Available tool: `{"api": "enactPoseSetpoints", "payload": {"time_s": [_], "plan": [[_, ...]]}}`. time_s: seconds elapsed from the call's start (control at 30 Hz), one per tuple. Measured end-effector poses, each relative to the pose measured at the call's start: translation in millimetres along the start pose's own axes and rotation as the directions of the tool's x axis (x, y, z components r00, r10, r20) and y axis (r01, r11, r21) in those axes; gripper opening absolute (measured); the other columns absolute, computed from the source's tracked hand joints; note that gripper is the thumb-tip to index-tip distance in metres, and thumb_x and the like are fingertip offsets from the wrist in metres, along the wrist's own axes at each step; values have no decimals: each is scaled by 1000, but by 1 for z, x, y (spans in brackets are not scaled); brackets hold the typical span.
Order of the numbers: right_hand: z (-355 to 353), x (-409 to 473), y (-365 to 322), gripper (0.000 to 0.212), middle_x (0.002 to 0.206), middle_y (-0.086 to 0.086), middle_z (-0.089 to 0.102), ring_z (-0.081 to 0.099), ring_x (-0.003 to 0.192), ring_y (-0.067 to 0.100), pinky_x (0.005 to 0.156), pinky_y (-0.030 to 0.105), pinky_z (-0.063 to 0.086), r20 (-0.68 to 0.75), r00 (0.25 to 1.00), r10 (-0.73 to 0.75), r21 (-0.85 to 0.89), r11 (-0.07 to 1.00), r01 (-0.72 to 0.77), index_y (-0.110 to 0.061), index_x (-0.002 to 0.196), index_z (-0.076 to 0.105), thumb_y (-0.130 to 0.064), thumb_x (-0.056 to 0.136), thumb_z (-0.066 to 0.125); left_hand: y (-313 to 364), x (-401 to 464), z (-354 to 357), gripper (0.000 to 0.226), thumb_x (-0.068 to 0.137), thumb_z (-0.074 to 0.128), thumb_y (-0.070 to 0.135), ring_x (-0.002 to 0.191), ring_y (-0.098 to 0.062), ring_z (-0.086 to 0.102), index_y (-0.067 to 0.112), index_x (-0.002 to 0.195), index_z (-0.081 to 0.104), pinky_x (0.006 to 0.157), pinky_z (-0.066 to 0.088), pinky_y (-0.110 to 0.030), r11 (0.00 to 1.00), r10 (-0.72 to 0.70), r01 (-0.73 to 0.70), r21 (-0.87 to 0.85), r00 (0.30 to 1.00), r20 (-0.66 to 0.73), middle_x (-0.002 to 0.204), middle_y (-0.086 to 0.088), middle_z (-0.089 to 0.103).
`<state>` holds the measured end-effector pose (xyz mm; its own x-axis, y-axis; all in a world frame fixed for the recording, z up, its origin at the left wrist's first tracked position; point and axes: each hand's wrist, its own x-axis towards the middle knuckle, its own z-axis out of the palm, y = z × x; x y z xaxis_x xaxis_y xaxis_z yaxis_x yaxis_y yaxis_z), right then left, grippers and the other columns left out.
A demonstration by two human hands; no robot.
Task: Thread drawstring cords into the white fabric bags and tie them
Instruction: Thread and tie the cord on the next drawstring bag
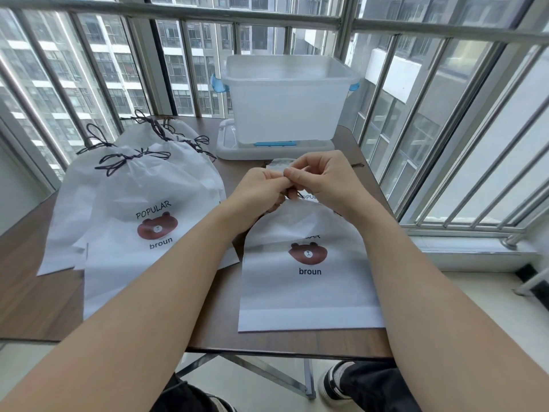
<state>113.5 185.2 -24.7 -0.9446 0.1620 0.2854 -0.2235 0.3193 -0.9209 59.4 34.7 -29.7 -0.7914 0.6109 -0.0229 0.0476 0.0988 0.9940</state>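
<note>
Both hands meet right at the gathered top of a white fabric bag with a brown bear print [309, 281], lying flat on the brown counter [35, 292]. The left hand [261, 190] and right hand [320, 178] have fingers curled, pinching a thin dark drawstring cord [298, 194] at the bag's mouth. A pile of tied white bags [139, 203] sits to the left, and a translucent plastic storage bin [285, 99] behind.

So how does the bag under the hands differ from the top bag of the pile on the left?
The bag being worked on has its top gathered between both hands, left hand and right hand, with no bow visible. The top bag of the pile lies untouched, its dark cord tied in a bow. Both are white with a bear print reading "broun".
</note>
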Motion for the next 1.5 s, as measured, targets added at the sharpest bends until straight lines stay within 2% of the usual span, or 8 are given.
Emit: {"api": "enactPoseSetpoints", "payload": {"time_s": [0.13, 0.6, 0.8, 0.93, 0.97, 1.03, 1.2, 1.5], "plan": [[-11, -1, -1, 12, 54, -6, 61, 43, 46, 6, 48, 16, 35, -70, 996, 53, -50, 997, -57, -1, 86, 76, -10, 93, 72, 5, 1, 1, 31, 99, 49, 16, 46, -9, 33, -4, 96, 72, 41, 24, -16, 995, -75, 68, -73, 992, -102, 65, -4, 61], [-13, -1, 10, 16, 67, 7, 57, 26, 43, 11, 39, 20, 20, -14, 934, 358, 78, 931, -356, 4, 96, 75, -9, 87, 78, 6, 4, -2, 35, 104, 47, 21, 42, -5, 31, -3, 105, 71, 38, 25, -12, 965, -97, 68, -253, 989, -107, 63, 1, 60], [-8, 2, 15, 31, 87, 15, 58, 36, 81, 28, 69, 32, 26, 77, 937, 340, 120, 930, -348, -4, 94, 79, -31, 79, 86, 8, 5, -2, 37, 105, 44, 20, 39, -4, 32, -6, 112, 69, 37, 24, -12, 957, -119, 86, -277, 987, -107, 61, 2, 63], [-12, 0, 13, 16, 90, 17, 54, 32, 62, 22, 42, 19, 20, 100, 931, 351, 106, 926, -361, -16, 78, 77, -23, 92, 74, 8, 5, -2, 40, 106, 42, 27, 41, -5, 31, -1, 110, 71, 38, 23, -12, 963, -121, 93, -254, 988, -100, 65, 0, 59], [-12, 0, 14, 17, 92, 21, 58, 43, 66, 28, 45, 19, 23, 111, 932, 346, 132, 924, -359, -17, 76, 77, -25, 91, 75, 8, 4, -2, 41, 106, 42, 28, 41, -5, 31, 0, 110, 71, 38, 23, -12, 964, -119, 92, -248, 988, -97, 66, 0, 59], [-8, 1, 16, 25, 107, 33, 66, 30, 130, 45, 69, 28, 32, 111, 938, 328, 171, 924, -343, -14, 81, 79, -38, 79, 84, 9, 4, -2, 42, 106, 41, 30, 42, -5, 31, 1, 111, 71, 38, 24, -11, 965, -120, 96, -244, 989, -86, 69, -1, 59], [-10, 5, 19, 77, 85, 18, 51, 33, 86, 33, 81, 44, 22, 76, 948, 309, 182, 931, -317, 2, 85, 74, -60, 44, 95, 9, 2, -3, 43, 107, 39, 32, 46, -6, 31, 5, 107, 72, 45, 23, -13, 963, -92, 78, -260, 995, -42, 69, 2, 59], [-8, 2, 16, 19, 65, 4, 63, 39, 85, 30, 81, 43, 28, 40, 947, 318, 227, 920, -318, -14, 68, 78, -30, 75, 87, 5, 3, -2, 43, 106, 43, 34, 49, -7, 34, 5, 109, 73, 46, 29, -10, 969, -68, 59, -240, 997, -30, 71, 0, 58]]}}
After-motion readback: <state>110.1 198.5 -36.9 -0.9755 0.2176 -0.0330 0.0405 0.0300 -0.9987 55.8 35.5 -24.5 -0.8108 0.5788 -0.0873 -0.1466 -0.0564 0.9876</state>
